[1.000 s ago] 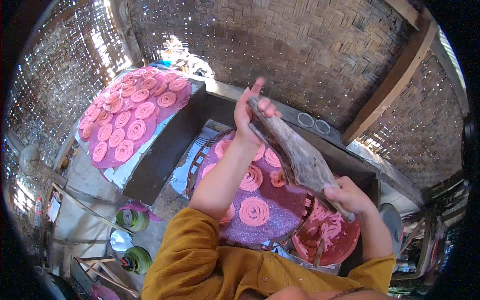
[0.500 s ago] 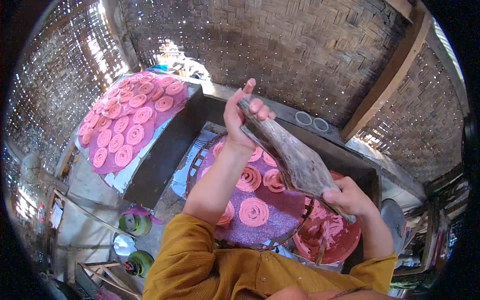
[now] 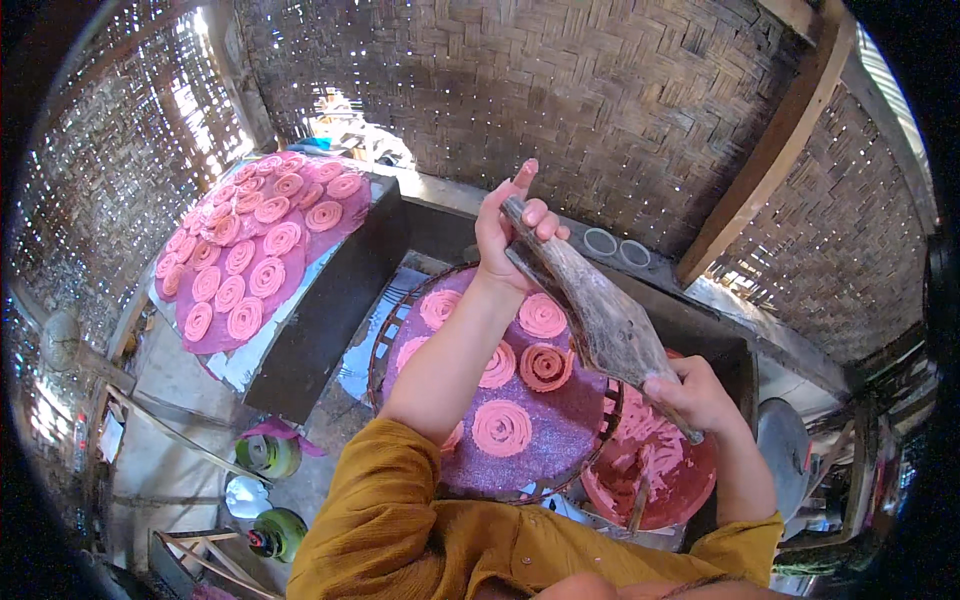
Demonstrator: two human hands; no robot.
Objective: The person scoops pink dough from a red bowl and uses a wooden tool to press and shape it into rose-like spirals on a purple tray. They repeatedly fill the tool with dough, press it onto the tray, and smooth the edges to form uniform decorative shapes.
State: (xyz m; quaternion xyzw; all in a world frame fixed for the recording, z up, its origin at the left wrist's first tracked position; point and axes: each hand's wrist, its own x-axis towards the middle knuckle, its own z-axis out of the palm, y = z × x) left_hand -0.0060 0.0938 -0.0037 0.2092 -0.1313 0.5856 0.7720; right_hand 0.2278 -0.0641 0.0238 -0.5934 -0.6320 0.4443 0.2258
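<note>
A long, weathered wooden hand press point(image 3: 625, 335), broad in the middle with a narrow handle at each end, slants across my front above the pink coils. My left hand point(image 3: 508, 235) wraps its upper far end, one finger pointing up. At the lower near end, my right hand point(image 3: 700, 393) grips the other handle. Just left of the press's middle lies a spiral of pink paste point(image 3: 545, 367), its rings darker inside. More pink spirals point(image 3: 501, 428) rest on a purple cloth point(image 3: 560, 430) over a round rack point(image 3: 376, 350); my left forearm hides some.
A red basin point(image 3: 706, 495) of pink paste, with a stick point(image 3: 640, 503) in it, stands beside the rack. At the far left, a purple sheet point(image 3: 222, 335) bears many spirals. Green gas cylinders point(image 3: 280, 535) stand at lower left; two pale rings point(image 3: 634, 254) lie on the ledge.
My left hand and the upper end of the press have shifted right. The spiral beside the press now shows fuller, more closed rings. My right hand keeps its grip.
</note>
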